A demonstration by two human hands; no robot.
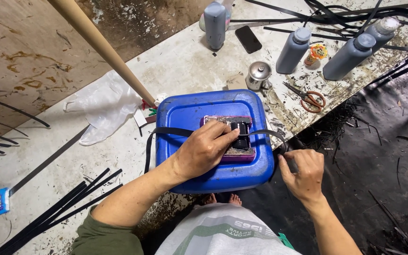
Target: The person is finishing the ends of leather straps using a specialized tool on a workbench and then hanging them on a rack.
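Observation:
A blue plastic container (185, 113) lies on its side in front of me, with a small purple-edged block tool (232, 153) on top. My left hand (204, 148) presses down on a black strip (166, 131) where it passes through that tool. The strip runs across the container's top and droops off both sides. My right hand (303, 172) pinches the strip's right end just past the container's right edge. My bare toes show below the container.
Several grey bottles (293, 49) stand on the stained table, with a dark phone (248, 38), a small metal can (259, 74) and orange-handled scissors (310, 98). A wooden pole (102, 47) slants at left, a clear plastic bag (105, 106) beneath. Black strips (57, 210) lie lower left and at the back.

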